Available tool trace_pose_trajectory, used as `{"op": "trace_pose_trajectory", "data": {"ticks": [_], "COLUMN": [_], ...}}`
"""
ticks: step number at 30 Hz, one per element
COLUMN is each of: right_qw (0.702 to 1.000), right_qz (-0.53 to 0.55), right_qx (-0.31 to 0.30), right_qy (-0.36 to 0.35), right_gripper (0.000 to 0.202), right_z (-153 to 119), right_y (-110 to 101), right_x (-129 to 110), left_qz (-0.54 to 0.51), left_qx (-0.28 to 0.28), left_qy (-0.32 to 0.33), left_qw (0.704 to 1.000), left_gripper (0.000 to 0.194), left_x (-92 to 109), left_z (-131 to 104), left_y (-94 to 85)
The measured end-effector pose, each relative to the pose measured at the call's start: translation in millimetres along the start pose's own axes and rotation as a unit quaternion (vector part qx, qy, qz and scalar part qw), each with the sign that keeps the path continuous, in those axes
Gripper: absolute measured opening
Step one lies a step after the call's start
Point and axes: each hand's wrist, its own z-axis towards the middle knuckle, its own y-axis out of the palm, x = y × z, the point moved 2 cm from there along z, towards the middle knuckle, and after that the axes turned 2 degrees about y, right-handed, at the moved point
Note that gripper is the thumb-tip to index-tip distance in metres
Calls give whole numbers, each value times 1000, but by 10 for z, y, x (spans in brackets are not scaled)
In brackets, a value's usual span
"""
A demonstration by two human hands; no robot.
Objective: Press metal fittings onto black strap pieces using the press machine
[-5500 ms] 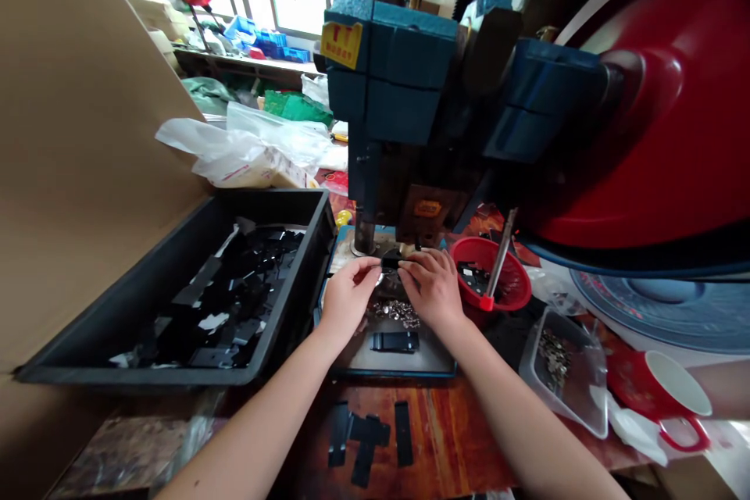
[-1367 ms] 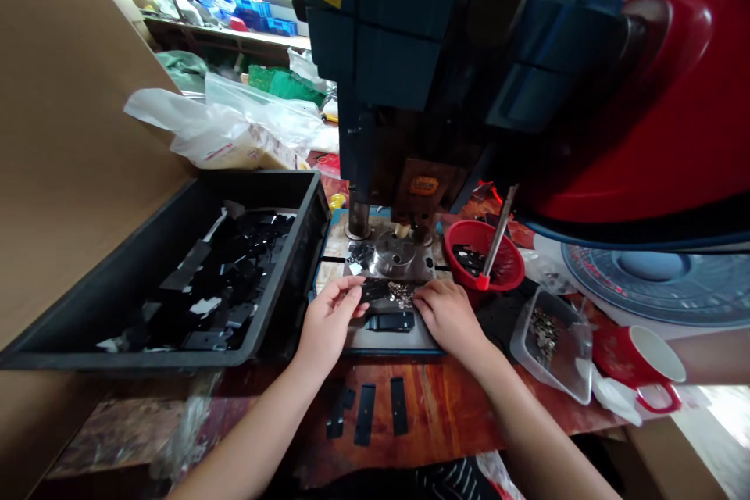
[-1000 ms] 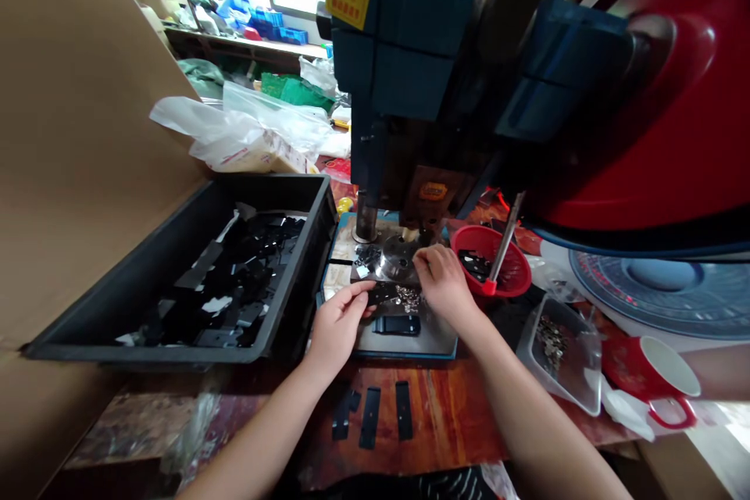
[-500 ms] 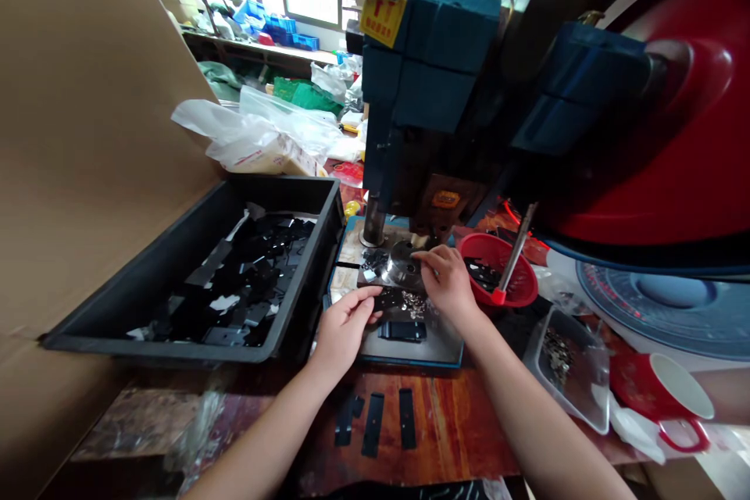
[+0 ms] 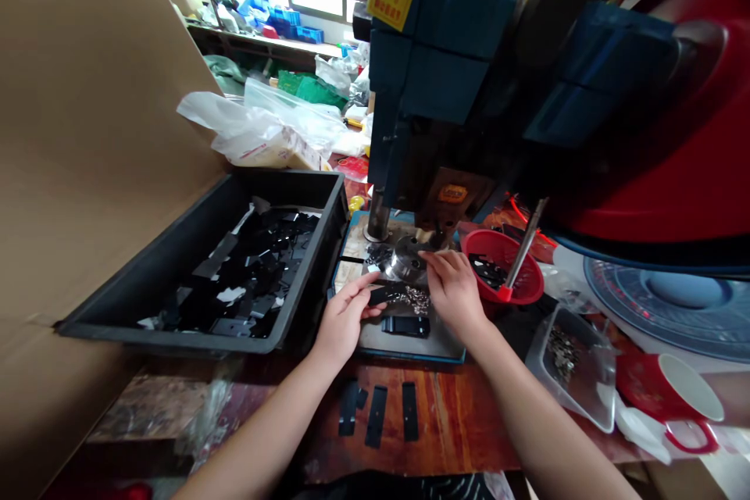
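Observation:
My left hand (image 5: pixel 344 319) pinches a flat black strip (image 5: pixel 380 296) between thumb and fingers, low over the press's base plate (image 5: pixel 375 340). My right hand (image 5: pixel 455 289) has its fingertips drawn together at the round metal die (image 5: pixel 406 259); whatever they hold is too small or hidden to make out. Between the hands lies a pile of small shiny metal pieces (image 5: pixel 417 299). Nearer me on the plate rests a small stack of black strips (image 5: pixel 405 326).
The blue press head (image 5: pixel 445 39) hangs over the die. At left stands a black tray (image 5: pixel 316 250) of black pieces. On the right are a red basket (image 5: pixel 530 281), a clear tub (image 5: pixel 603 398) of metal bits and a red mug (image 5: pixel 650 387). Several strips (image 5: pixel 376 416) lie in front.
The view has shifted slightly. My left hand has raised and turned the black strip a little toward the die. My right fingertips stay at the die.

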Motion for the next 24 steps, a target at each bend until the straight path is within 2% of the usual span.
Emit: {"op": "trace_pose_trajectory", "data": {"ticks": [4, 7, 9, 12, 20, 24], "right_qw": [989, 964, 946, 932, 909, 887], "right_qz": [107, 177, 211, 242, 274, 313], "right_qx": [-49, -95, -125, -148, -150, -152], "right_qy": [88, 176, 210, 227, 276, 305], "right_gripper": [27, 26, 27, 29, 29, 29], "right_z": [-176, -291, -333, -347, -331, -319], "right_y": [-10, 32, 69, 112, 151, 151], "right_x": [-164, -242, -274, -302, -303, -310], "left_qz": [-14, -27, -33, -35, -54, -58], "left_qx": [5, 0, -5, -5, -13, -16], "left_qy": [-7, -2, 1, 4, -6, -11], "left_qw": [1000, 1000, 999, 999, 998, 998], "left_gripper": [39, 38, 38, 39, 40, 42], "left_x": [20, 27, 24, 20, 58, 63], "left_z": [2, 5, 8, 6, -56, -61], "left_y": [4, -8, -19, -28, -6, -9]}}
